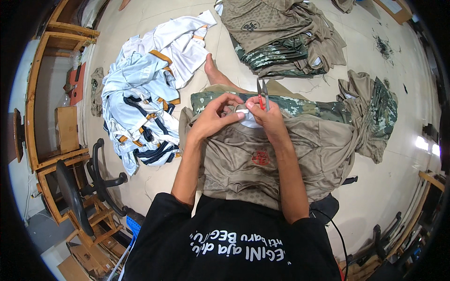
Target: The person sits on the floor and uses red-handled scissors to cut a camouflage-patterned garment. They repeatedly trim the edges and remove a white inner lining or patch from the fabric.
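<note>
A khaki garment [314, 154] with camouflage panels [309, 107] and a red emblem lies over my lap. My left hand [220, 114] is closed on its collar, thumb on a white inner band. Just right of it, my right hand [265, 117] grips small red-handled scissors [261, 93], blades pointing up, with thumb and fingers at the same collar. The detail between my fingertips is too small to make out.
A heap of white and pale-blue garments [136, 103] lies left, khaki piles [276, 28] ahead and another bundle [375, 122] right. A bare foot [213, 70] shows beyond my hands. Wooden shelving [33, 117] and a black chair [70, 192] stand left.
</note>
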Demonstrator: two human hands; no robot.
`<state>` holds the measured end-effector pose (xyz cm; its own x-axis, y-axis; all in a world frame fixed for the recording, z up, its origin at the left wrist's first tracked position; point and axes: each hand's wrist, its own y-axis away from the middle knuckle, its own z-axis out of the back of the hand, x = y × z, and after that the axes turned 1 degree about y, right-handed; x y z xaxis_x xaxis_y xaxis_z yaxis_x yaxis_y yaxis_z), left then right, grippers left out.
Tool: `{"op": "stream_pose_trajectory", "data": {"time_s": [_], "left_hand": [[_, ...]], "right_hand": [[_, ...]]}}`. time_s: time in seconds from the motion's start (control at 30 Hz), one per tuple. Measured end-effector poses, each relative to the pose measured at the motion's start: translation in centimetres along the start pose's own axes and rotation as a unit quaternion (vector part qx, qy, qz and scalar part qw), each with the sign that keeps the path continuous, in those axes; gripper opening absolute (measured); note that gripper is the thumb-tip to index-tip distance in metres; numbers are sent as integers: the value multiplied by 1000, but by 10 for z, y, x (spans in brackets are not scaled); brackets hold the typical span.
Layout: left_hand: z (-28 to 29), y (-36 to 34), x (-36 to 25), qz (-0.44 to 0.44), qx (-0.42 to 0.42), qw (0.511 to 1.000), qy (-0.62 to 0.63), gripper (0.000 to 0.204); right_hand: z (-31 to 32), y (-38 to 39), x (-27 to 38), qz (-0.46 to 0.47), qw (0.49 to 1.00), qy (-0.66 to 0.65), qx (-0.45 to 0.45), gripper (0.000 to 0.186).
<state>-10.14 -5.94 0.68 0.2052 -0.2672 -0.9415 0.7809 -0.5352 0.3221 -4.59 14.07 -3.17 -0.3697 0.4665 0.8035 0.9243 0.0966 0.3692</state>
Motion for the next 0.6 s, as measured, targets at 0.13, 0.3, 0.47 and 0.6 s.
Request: {"op": "stream_pose_trajectory", "data": {"time_s": [0.13, 0.3, 0.47, 0.6], "left_hand": [[-10, -8, -12, 3, -34, 992, -124, 21], [3, -18, 17, 30, -34, 998, -39, 20], [6, -19, 14, 51, -32, 995, -77, 24], [1, -15, 3, 44, -33, 994, -96, 26]], "right_hand": [[-8, 0, 7, 71, 995, 67, -3, 26], [-3, 12, -3, 88, 959, 234, -138, 38], [12, 33, 1, 10, 941, 322, -107, 45], [7, 35, 2, 38, 952, 290, -92, 42]]}}
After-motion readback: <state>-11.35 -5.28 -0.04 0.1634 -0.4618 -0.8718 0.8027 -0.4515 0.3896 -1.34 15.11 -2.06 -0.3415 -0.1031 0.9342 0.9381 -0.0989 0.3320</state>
